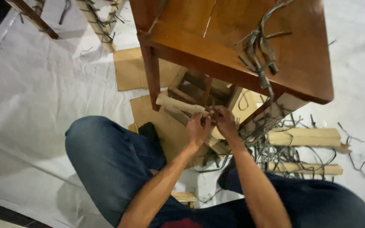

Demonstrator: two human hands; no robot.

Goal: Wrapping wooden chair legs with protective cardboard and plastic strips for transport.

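Note:
I sit on the floor in blue jeans, both hands raised together under a brown wooden table (191, 46). My left hand (198, 128) and my right hand (224, 121) meet fingertip to fingertip at a pale wooden bar (178, 103) of a small wooden frame (195, 84) beneath the table. The fingers of both hands are pinched on something thin at the bar, apparently a grey strip, too small to make out. A bundle of grey woven strips (260, 55) lies on the tabletop.
Flat cardboard sheets (129, 69) lie on the white floor covering (34, 93). Pale wooden pieces (305, 137) and loose grey strips (284, 156) are scattered at right. Another strip-wrapped frame (100, 23) stands at top left.

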